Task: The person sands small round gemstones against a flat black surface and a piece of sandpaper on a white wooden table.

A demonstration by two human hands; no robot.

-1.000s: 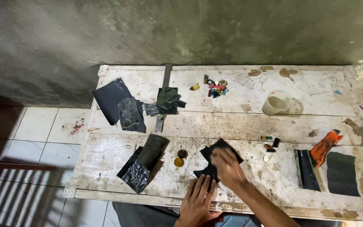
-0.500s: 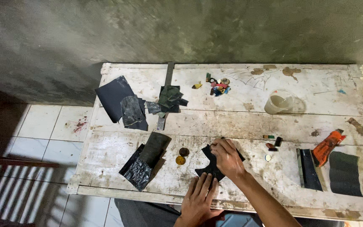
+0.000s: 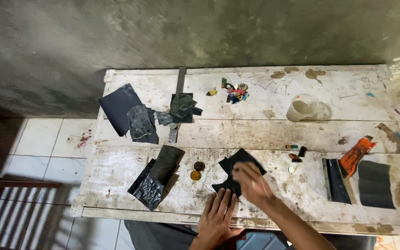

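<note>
Your left hand (image 3: 217, 216) lies flat, fingers spread, palm down on the white table (image 3: 274, 134) near its 6 o'clock edge, holding nothing; its fingertips touch the lower corner of the black sheet piece (image 3: 237, 167). Your right hand (image 3: 251, 183) is closed over that sheet, pinching it; blurred, so exact finger hold is unclear. The sheet sits front-centre, just in from the near edge. Bare table runs at 12 o'clock from the sheet up to the middle board, and at 3 o'clock until the small coloured bits (image 3: 295, 154). Tight at 9 o'clock: two round coins (image 3: 197, 171) just beside the sheet, then a rolled dark piece (image 3: 156, 178) reaching toward the left edge. Further out at 3 o'clock: a black strip (image 3: 336, 175), orange tool (image 3: 356, 155), dark sandpaper sheet (image 3: 374, 184). At 1 o'clock a clear cup (image 3: 302, 109), well apart. At 11 o'clock a pile of dark scraps (image 3: 181, 107) and larger dark sheets (image 3: 128, 113). Sheet's long axis runs 7 to 1 o'clock, one corner pointing 1 o'clock
</note>
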